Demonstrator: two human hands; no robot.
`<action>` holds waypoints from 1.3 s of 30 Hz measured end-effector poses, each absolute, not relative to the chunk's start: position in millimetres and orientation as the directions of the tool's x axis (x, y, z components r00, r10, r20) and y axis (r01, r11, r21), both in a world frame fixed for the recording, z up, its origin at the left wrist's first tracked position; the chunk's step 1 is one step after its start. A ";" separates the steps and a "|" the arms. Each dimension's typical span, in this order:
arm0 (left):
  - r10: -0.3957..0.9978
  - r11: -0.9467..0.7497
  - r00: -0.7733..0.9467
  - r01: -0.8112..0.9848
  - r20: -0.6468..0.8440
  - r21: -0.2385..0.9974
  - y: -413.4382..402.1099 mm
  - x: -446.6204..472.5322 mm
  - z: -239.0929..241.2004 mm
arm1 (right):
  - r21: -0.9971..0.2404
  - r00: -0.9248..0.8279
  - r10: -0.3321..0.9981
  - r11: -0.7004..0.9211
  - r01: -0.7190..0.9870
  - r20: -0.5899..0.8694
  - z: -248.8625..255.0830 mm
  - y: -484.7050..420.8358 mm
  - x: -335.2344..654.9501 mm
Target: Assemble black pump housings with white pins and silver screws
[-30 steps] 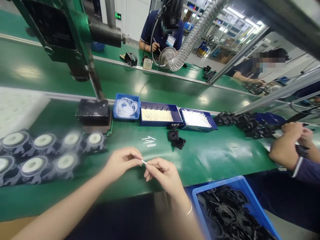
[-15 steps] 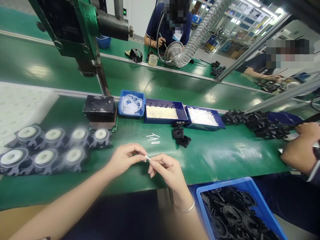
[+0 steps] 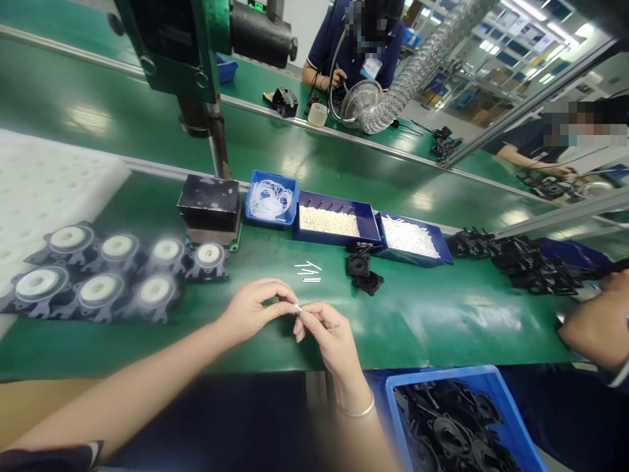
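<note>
My left hand (image 3: 258, 309) and my right hand (image 3: 330, 333) meet fingertip to fingertip above the green bench. Between them is a short thin white stick (image 3: 299, 308), pinched by the right thumb and fingers. The left thumb and forefinger close on its far end, where a tiny pale piece seems to sit, too small to make out. Beyond the hands, several loose white sticks (image 3: 308, 271) lie on the bench. Two black square parts (image 3: 364, 274) rest to the right of these sticks.
Bins hold clear tubing (image 3: 270, 200), cream beads (image 3: 329, 221) and white sticks (image 3: 410, 236). Black parts with white rings (image 3: 98, 288) stand left, beside a press (image 3: 171, 59). A blue crate (image 3: 511, 406) of black parts is lower right. A co-worker's arm (image 3: 602, 321) reaches in at right.
The view has shifted a little, so the bench items sit farther right. Less of the stick shows between my fingertips, which are closer together.
</note>
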State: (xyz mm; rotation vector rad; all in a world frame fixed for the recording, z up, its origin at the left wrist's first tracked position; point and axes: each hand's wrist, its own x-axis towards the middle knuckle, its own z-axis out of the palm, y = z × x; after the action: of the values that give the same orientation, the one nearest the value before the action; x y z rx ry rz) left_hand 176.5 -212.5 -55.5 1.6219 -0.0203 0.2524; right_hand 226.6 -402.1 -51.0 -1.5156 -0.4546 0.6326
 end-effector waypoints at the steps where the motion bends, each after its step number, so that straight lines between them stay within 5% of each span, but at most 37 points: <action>1: 0.141 -0.083 0.973 -0.175 0.185 0.981 -213.1 176.3 -56.6 | -0.993 0.765 0.635 -0.040 -0.114 -0.113 -54.2 -400.4 225.9; 10: 0.125 -0.053 0.959 -0.249 0.254 0.967 -213.9 170.0 -58.2 | -0.937 0.754 0.637 0.137 -0.320 -0.164 -81.1 -386.9 224.0; 24: 0.045 -0.125 0.929 -0.360 0.367 0.925 -209.3 170.6 -61.7 | -0.929 0.763 0.624 0.156 -0.336 -0.171 -90.3 -386.8 225.6; 28: 0.078 -0.163 0.916 -0.377 0.393 0.912 -208.0 171.6 -62.3 | -0.961 0.809 0.581 0.164 -0.222 -0.088 -91.6 -387.4 225.1; 35: 0.095 -0.180 0.879 -0.446 0.467 0.877 -207.2 172.5 -64.0 | -0.973 0.824 0.522 0.056 0.222 0.218 -84.6 -393.9 226.3; 39: 0.117 -0.193 0.886 -0.423 0.449 0.885 -208.6 173.2 -64.4 | -0.956 0.793 0.566 -0.029 0.291 0.225 -71.3 -398.2 224.8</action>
State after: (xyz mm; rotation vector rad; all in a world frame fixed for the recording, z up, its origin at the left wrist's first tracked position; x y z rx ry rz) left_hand 173.2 -208.6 -64.4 1.7003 -0.2365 0.4939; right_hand 224.8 -398.2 -71.3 -1.6247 -0.6927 0.2502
